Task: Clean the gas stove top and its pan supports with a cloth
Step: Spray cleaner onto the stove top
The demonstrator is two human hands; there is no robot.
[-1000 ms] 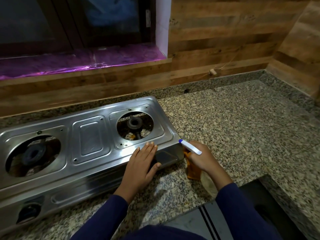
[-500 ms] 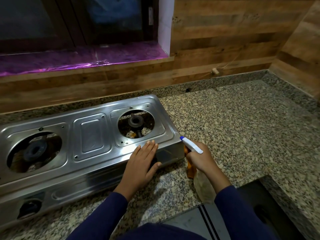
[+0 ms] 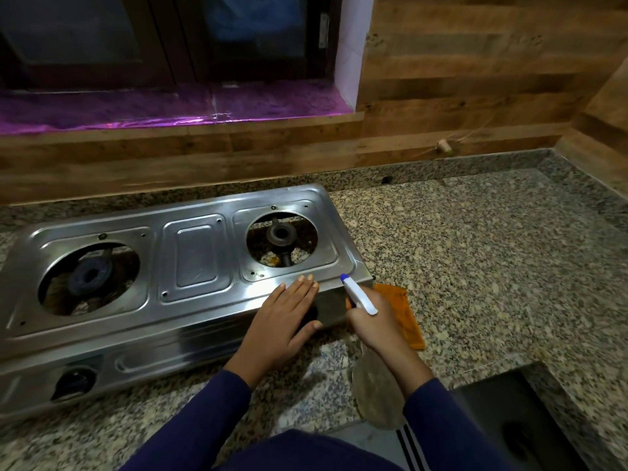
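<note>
A steel two-burner gas stove (image 3: 193,260) lies on the granite counter with no pan supports on it; both burner wells are bare. My left hand (image 3: 283,321) rests flat on the stove's front right corner, fingers together, thumb over the front edge. My right hand (image 3: 372,322) grips a spray bottle (image 3: 358,295) with a white trigger head and blue nozzle tip aimed at that corner; its clear body hangs below my wrist. An orange cloth (image 3: 404,314) lies on the counter just right of the stove, partly hidden behind my right hand.
Speckled granite counter (image 3: 475,260) stretches to the right as far as the wood-panelled wall (image 3: 475,79). A small cork-like thing on a string (image 3: 443,146) hangs at the wall's base. A dark recess (image 3: 503,423) opens at the counter's front right. A purple-lined window sill (image 3: 170,107) runs behind the stove.
My right hand with the spray bottle has lifted slightly, so more of the orange cloth shows on the counter. My left hand has stayed on the stove corner.
</note>
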